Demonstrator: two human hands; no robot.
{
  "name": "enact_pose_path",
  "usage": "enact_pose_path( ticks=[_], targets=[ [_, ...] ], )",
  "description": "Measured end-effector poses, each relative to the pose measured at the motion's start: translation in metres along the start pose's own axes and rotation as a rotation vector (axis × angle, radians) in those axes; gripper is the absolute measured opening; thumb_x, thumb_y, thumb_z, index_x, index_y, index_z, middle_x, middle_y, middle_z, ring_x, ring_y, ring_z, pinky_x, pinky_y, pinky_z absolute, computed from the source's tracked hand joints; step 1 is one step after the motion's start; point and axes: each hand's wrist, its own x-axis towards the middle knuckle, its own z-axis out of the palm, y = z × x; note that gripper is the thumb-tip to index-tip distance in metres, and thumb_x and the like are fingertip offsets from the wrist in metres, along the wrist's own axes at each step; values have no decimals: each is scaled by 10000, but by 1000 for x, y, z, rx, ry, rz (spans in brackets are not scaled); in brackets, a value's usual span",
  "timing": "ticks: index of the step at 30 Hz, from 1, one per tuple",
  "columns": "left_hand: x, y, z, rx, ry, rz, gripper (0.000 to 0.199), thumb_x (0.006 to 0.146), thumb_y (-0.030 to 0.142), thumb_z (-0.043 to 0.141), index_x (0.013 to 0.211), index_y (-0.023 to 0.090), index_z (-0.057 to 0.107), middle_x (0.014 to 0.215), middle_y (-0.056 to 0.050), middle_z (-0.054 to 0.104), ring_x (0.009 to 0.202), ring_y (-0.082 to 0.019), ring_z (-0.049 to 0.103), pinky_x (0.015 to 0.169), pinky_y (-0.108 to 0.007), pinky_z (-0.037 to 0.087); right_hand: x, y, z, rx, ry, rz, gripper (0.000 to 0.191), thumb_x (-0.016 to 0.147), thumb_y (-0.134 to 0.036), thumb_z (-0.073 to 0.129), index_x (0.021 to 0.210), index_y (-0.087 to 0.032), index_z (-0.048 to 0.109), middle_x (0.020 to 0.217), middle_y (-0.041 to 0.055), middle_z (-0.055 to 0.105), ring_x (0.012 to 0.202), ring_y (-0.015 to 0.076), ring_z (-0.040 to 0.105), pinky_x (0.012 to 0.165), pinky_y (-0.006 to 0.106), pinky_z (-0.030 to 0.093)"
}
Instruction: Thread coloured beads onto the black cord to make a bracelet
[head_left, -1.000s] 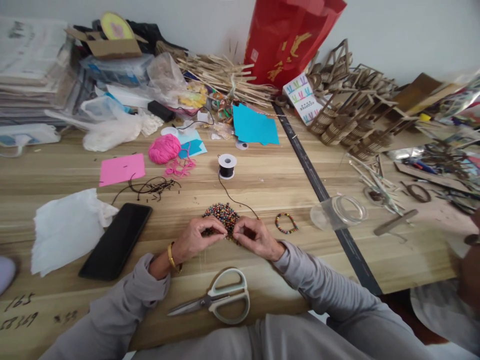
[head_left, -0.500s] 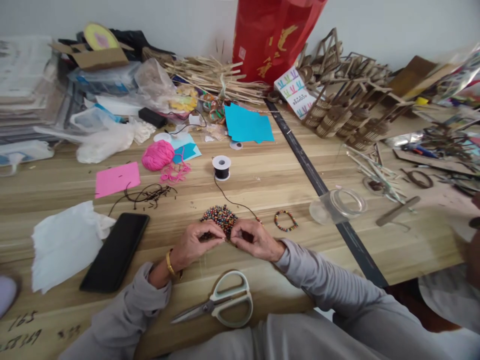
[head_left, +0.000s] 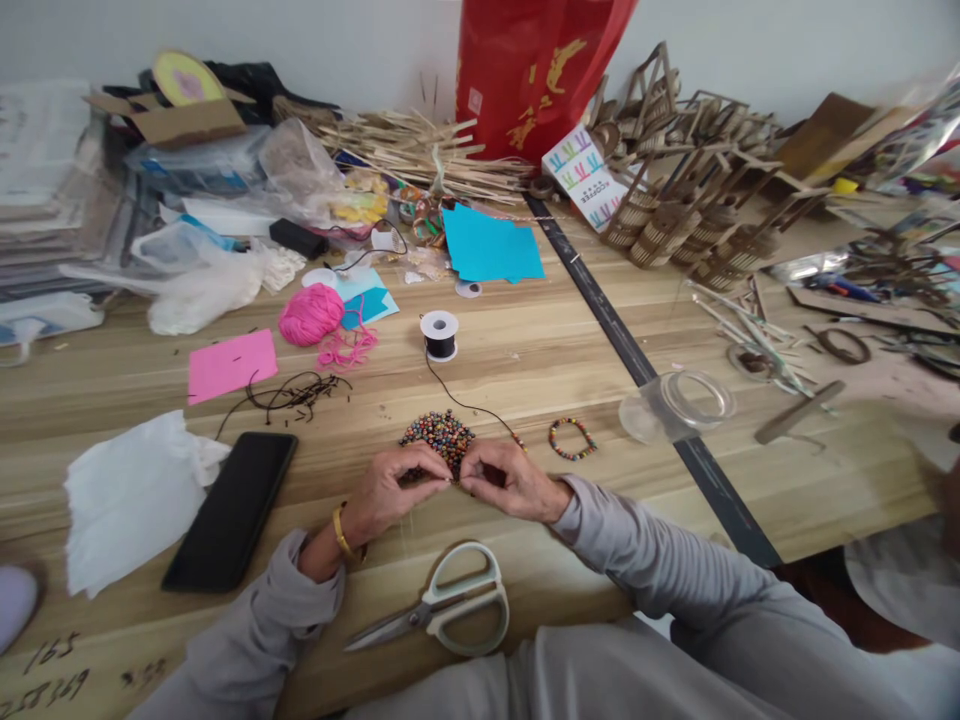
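In the head view, thumb and forefinger of my left hand (head_left: pixel 394 484) are pinched together; what sits at their tips is too small to make out. Fingertip to fingertip with it, my right hand (head_left: pixel 511 480) is closed on the black cord (head_left: pixel 474 406), which runs down from a white spool (head_left: pixel 439 336). A few beads show on the cord beside the right knuckles. Just behind both hands lies a pile of small multicoloured beads (head_left: pixel 436 432), partly covered by the fingers. A finished-looking beaded bracelet (head_left: pixel 571 439) rests to the right.
White-handled scissors (head_left: pixel 465 600) lie in front of my hands. A black phone (head_left: pixel 231 512) and white tissue (head_left: pixel 131 500) are at left, near black cord scraps (head_left: pixel 296 395) and pink yarn (head_left: pixel 311 313). A clear plastic container (head_left: pixel 649 415) stands right. Woven baskets (head_left: pixel 675 230) crowd the back right.
The camera view has shifted slightly. Both hands keep the same pinched pose over the bead pile, and nothing on the table has visibly moved.
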Motion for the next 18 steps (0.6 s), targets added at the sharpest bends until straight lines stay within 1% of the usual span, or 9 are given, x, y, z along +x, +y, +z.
enact_pose_path(
  ticks=[8,18],
  targets=[
    [0,1,0,16,-6,-8,83,800,199,670,762,130,697,752,-83,717,713,-157,662,670,-271,523,-1,3,1,-3,-7,7,164,889,-266,538,797,-136,576,703,22,546,623,106,479,573,215,394],
    [0,2,1,23,-6,-7,93,805,205,667,761,130,701,751,-81,711,710,-154,657,672,-268,514,-1,2,1,-1,-12,3,139,881,-240,535,797,-136,574,703,22,547,617,105,478,566,212,391]
  ],
)
